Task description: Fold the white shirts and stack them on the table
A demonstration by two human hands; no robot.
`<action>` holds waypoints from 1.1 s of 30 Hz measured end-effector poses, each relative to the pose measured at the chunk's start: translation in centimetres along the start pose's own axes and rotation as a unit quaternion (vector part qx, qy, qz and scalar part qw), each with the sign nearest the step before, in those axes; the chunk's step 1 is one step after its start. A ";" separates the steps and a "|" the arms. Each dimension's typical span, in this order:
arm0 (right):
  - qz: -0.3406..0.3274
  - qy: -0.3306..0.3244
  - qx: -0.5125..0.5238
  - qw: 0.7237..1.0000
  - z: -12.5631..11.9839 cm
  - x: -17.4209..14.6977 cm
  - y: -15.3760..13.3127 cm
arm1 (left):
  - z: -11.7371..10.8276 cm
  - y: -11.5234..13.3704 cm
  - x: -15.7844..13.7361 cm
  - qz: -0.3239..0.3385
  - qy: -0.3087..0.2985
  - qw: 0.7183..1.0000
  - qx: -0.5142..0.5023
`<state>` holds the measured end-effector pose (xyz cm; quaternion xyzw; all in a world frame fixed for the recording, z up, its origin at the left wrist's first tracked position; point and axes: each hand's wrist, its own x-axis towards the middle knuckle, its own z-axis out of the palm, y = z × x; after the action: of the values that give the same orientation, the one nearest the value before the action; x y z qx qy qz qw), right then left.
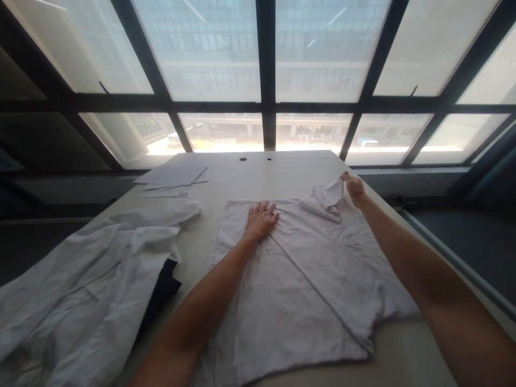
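Observation:
A white shirt [290, 301] lies spread on the table, with light wrinkles and a diagonal seam or fold line running toward its near right corner. My left hand [262, 219] rests flat on its far part, fingers spread. At the far right, my right hand [353, 188] pinches the end of a bunched flap of the same cloth, which looks like a sleeve [328, 199], raised a little off the rest. The fingertips of the right hand are partly hidden by the hand itself.
Left of the shirt lies a heap of crumpled white clothing [92, 274] with a dark cloth [161, 290] beneath it. Paper sheets [173, 174] sit at the far left of the white table [298, 172]. Large dark-framed windows [268, 107] stand beyond; a pale rail [455, 258] runs at right.

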<state>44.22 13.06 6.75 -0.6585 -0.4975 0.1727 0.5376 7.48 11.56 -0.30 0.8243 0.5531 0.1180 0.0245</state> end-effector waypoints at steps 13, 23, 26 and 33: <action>-0.222 -0.318 0.113 0.915 -2.4 -20.4 -6.5 | -2.2 0.7 -0.6 0.085 0.088 0.979 -0.164; -0.215 -0.366 0.128 0.896 -4.5 -26.2 -5.4 | -9.0 3.9 -10.6 0.279 -0.081 0.911 -0.292; -0.218 -0.362 0.134 0.896 -5.2 -27.2 -5.2 | -10.1 5.1 -15.8 0.325 -0.155 0.899 -0.248; -0.245 -0.401 0.096 0.877 -5.9 -30.1 -4.7 | -6.2 8.4 -22.9 0.233 -0.109 0.953 -0.163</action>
<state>33.13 -15.73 3.73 -0.3347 -0.7969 0.3320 0.3777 5.51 -13.26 3.36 0.9228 0.3132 0.1188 0.1904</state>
